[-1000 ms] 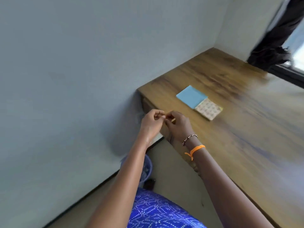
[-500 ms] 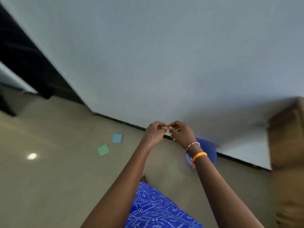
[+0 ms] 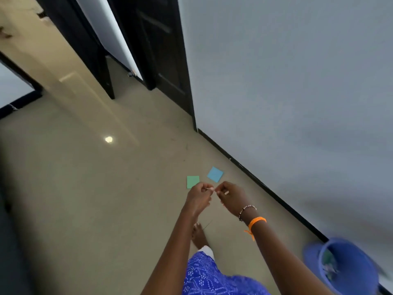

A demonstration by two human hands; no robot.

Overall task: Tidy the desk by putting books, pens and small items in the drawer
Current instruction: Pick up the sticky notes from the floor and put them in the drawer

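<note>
Blue patterned cloth (image 3: pixel 212 277) fills the bottom edge of the view, with a bare foot (image 3: pixel 198 234) on the beige polished floor (image 3: pixel 85 209) just beyond it. Change noted: one second ago the wooden desk with its blue pad and patterned pad lay ahead; half a second ago only its corner showed at the right; now the desk is out of view entirely, and the view has swung to open floor and a doorway. Judgement: the person has turned away from the desk, so no stowing in the drawer is under way at this instant.

Both hands remain raised together as before. The left hand (image 3: pixel 198 198) and the right hand (image 3: pixel 232 198) have fingers curled, each pinching an end of a small pale sliver-like item (image 3: pixel 209 189) spanning the narrow gap between the fingertips. Its identity cannot be told.

Right of the arms, a blue plastic bin (image 3: pixel 348 267) stands against the wall, blurred. Just beyond the hands, a green square paper note (image 3: pixel 192 181) and a blue square paper note (image 3: pixel 215 174) lie flat on the floor, near each other but apart. Farthest, a dark door frame (image 3: pixel 161 60).
</note>
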